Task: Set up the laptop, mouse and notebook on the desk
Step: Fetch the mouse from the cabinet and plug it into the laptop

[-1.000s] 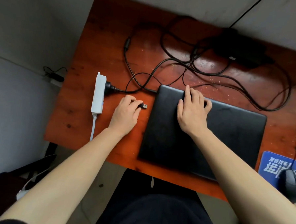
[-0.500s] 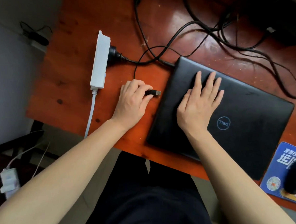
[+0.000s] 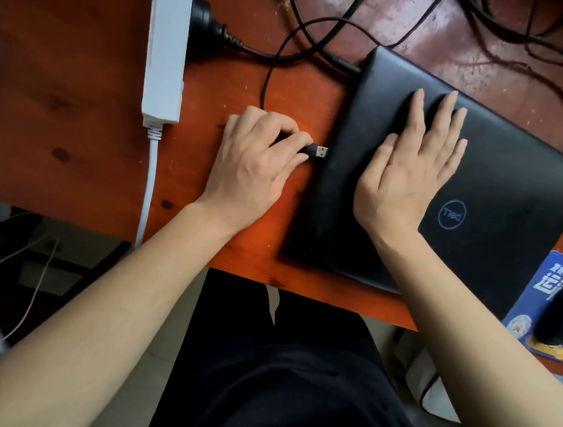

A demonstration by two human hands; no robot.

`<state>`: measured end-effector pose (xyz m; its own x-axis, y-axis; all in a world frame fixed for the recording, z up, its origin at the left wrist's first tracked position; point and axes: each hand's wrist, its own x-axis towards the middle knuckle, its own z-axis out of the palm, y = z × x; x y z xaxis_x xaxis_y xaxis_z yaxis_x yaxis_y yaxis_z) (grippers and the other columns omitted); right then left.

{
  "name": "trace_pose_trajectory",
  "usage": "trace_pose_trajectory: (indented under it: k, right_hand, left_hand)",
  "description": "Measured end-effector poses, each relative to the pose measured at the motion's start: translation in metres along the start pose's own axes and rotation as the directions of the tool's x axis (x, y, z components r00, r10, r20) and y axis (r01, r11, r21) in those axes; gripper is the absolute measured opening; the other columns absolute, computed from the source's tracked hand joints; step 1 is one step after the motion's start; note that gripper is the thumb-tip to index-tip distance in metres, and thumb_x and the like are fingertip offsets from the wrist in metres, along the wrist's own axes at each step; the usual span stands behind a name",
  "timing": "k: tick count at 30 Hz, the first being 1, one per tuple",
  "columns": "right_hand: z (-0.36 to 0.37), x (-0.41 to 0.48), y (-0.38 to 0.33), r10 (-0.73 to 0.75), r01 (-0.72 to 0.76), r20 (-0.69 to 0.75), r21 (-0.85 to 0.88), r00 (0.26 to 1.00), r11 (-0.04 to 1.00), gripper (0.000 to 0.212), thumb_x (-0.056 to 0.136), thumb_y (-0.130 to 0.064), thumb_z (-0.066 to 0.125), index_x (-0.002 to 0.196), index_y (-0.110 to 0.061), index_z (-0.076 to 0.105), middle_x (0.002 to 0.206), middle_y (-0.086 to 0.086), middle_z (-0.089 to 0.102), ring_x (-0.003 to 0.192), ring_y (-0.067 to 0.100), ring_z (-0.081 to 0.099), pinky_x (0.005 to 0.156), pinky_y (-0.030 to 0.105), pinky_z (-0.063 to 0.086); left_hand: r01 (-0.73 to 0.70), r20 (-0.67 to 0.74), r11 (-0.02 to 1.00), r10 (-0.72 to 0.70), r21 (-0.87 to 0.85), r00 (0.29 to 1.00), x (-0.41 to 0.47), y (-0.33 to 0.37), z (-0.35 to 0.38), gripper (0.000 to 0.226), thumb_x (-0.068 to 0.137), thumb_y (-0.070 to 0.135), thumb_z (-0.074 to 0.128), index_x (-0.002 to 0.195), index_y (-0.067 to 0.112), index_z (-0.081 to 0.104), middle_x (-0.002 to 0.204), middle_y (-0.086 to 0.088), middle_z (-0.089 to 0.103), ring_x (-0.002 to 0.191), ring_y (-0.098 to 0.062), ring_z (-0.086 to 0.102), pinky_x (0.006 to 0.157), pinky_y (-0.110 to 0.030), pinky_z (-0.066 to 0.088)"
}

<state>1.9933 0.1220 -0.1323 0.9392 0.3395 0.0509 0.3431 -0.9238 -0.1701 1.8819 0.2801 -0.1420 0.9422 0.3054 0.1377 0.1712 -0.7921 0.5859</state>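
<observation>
A closed black laptop [image 3: 490,178] lies on the reddish wooden desk [image 3: 67,104], lid up with a blue round logo. My right hand [image 3: 406,167] rests flat on the lid's left part, fingers spread. My left hand [image 3: 253,163] pinches a black USB plug [image 3: 317,151], its metal tip a short gap from the laptop's left edge. The plug's thin black cable [image 3: 267,82] loops away behind my hand. A black mouse [image 3: 558,319] sits on a blue mouse pad [image 3: 530,291] at the right edge. No notebook is in view.
A white power strip [image 3: 166,50] lies at the left with a black plug [image 3: 208,23] in it and a white cord hanging off the front edge. A charger lead enters the laptop's back left corner. Several tangled black cables [image 3: 479,27] lie behind the laptop.
The view has dropped and come closer to the desk. My left hand has carried the USB plug nearer the laptop's left edge. My right hand stays flat on the lid.
</observation>
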Motion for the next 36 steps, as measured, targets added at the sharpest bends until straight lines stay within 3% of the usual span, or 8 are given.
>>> trace_pose_trajectory:
  k: [8,15,22,28,36]
  right_hand:
    - [0.000,-0.001,-0.002,0.007,-0.007,-0.003,0.000,1.000,1.000,0.058,0.097,-0.019,0.038,0.155,-0.015,0.034,0.164,0.019,0.020,0.153,0.037,0.014,0.123,0.055,0.008]
    - [-0.002,0.000,-0.004,0.013,-0.013,0.008,-0.019,1.000,1.000,0.058,0.097,-0.020,0.035,0.155,-0.015,0.032,0.165,0.019,0.018,0.153,0.037,0.013,0.123,0.055,0.008]
    - [-0.002,-0.001,-0.002,0.010,-0.010,0.013,-0.018,1.000,1.000,0.059,0.097,-0.021,0.034,0.155,-0.014,0.032,0.165,0.020,0.018,0.153,0.038,0.013,0.123,0.055,0.007]
    - [0.000,-0.002,0.002,-0.006,0.006,-0.010,0.019,1.000,1.000,0.057,0.099,-0.021,0.035,0.156,-0.016,0.032,0.165,0.019,0.020,0.153,0.037,0.013,0.123,0.054,0.007]
    - [0.002,-0.002,0.003,-0.008,0.010,-0.054,0.031,0.998,0.999,0.054,0.100,-0.022,0.037,0.153,-0.015,0.037,0.163,0.021,0.025,0.152,0.039,0.018,0.123,0.055,0.010]
  left_hand:
    - [-0.198,0.149,0.980,0.197,-0.007,0.969,0.021,-0.010,-0.014,0.020,0.097,0.019,0.059,0.104,0.004,0.070,0.100,-0.013,0.064,0.089,-0.035,0.056,0.076,-0.049,0.046]
    - [-0.243,0.159,0.970,0.243,-0.024,0.957,0.025,-0.005,-0.011,0.017,0.095,0.016,0.060,0.101,0.003,0.069,0.097,-0.012,0.063,0.087,-0.035,0.055,0.074,-0.046,0.044]
    - [-0.233,0.085,0.972,0.234,-0.014,0.969,0.018,-0.006,-0.001,0.017,0.097,0.014,0.060,0.106,0.004,0.070,0.099,-0.012,0.065,0.087,-0.033,0.056,0.073,-0.045,0.043]
    - [-0.173,-0.003,0.980,0.174,0.103,0.985,0.009,-0.005,0.005,0.029,0.099,0.023,0.061,0.121,0.006,0.068,0.110,-0.012,0.067,0.089,-0.033,0.057,0.075,-0.045,0.044]
    - [-0.172,0.042,0.982,0.169,0.080,0.985,0.010,-0.006,0.003,0.024,0.100,0.021,0.058,0.115,0.008,0.070,0.112,-0.009,0.067,0.091,-0.035,0.054,0.076,-0.047,0.040]
